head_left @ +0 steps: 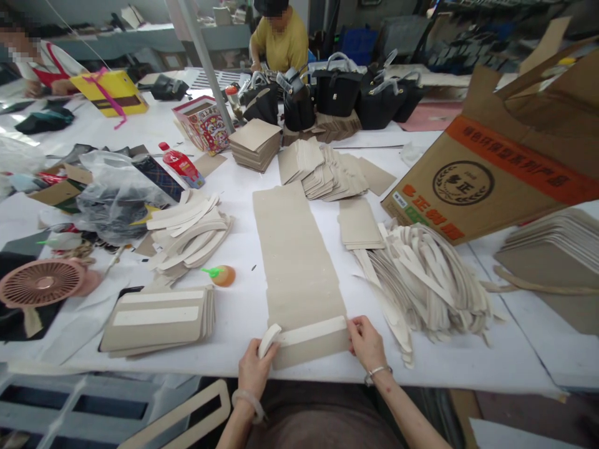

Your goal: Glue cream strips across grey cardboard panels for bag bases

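Observation:
A pale strip (313, 330) lies across the near end of a long beige sheet (297, 249), which runs away from me down the middle of the table. My left hand (255, 369) is closed on the strip's left end, and a curled piece sticks up between thumb and fingers. At the right edge of the sheet, my right hand (367, 342) pinches the other end of the strip. Left of my hands sits a stack of beige panels (156, 337), the top one carrying two pale strips. A small glue bottle (223, 275) with a green tip stands behind that stack.
Loose strips lie in a left pile (191, 234) and a larger right heap (430, 280). Beige card stacks (255, 146) and black handbags (337, 93) stand farther back. A large carton (449, 181) leans at right; a pink fan (44, 284) sits left. Two people work across the table.

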The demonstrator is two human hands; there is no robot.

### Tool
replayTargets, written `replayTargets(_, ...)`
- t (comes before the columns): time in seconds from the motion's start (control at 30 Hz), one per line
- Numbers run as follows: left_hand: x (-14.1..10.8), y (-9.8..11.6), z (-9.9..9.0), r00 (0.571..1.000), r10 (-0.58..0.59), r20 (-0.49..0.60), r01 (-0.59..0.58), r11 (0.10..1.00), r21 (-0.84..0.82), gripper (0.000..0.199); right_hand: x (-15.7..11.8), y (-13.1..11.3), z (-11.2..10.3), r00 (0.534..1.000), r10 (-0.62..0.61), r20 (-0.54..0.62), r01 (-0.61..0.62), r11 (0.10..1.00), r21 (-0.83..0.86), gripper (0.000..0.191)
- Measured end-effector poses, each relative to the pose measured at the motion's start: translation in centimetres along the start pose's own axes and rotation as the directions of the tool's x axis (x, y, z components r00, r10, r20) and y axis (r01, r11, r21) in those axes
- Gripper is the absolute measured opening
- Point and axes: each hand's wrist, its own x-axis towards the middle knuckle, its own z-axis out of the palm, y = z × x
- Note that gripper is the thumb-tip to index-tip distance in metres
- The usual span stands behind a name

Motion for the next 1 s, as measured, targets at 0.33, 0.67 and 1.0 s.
replayTargets(0.33, -2.0, 4.1, -0.9, 0.939, 0.248, 0.238, -0.172, 0.938, -0.301, 0.035, -4.5, -8.1, 3.7, 0.787, -0.056, 0.614, -0.297, 0.839, 0.457, 0.043)
replayTargets(0.67, -3.3, 6.1, -1.7, 0.898, 0.282, 0.337, -0.150, 0.917, -0.369, 0.028, -6.2, -9.2, 3.5, 0.697, -0.038, 0.716, -0.462, 0.740, 0.489, 0.034)
replayTargets(1.0, -2.9, 4.4, -2.5, 0.874, 0.245, 0.420, -0.144, 0.956, -0.257, 0.025, -5.1, -7.2, 2.4, 0.755, -0.057, 0.653, -0.340, 0.818, 0.465, 0.041)
